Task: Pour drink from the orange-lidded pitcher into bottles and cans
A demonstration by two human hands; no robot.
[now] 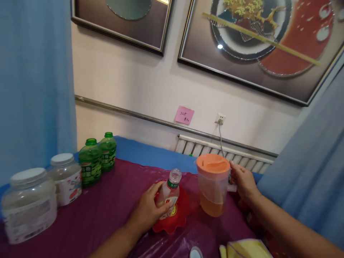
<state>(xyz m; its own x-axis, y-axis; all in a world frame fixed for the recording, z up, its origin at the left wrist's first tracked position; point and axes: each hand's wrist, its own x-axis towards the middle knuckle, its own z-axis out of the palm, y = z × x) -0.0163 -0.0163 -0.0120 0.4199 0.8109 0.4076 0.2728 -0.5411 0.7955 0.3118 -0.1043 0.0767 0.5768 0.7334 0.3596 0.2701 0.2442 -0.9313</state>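
My left hand [147,211] is wrapped round a small clear plastic bottle [170,195] with a green neck band and no cap on its mouth. The bottle is slightly tilted over a red scalloped plate [170,226]. At the right, my right hand [243,179] grips the handle of a clear plastic pitcher [212,190] with an orange lid. Amber liquid fills the pitcher's lower part. Pitcher and bottle stand apart, side by side. Close to the front edge of view lies a small white round cap-like piece [196,252].
Two clear jars with white lids, a large one [29,208] and a smaller one [66,179], stand left. Green bottles [90,163] sit behind them. A folded yellow cloth [247,249] lies at front right on the purple tablecloth [107,211]. Blue curtains [34,79] hang at both sides.
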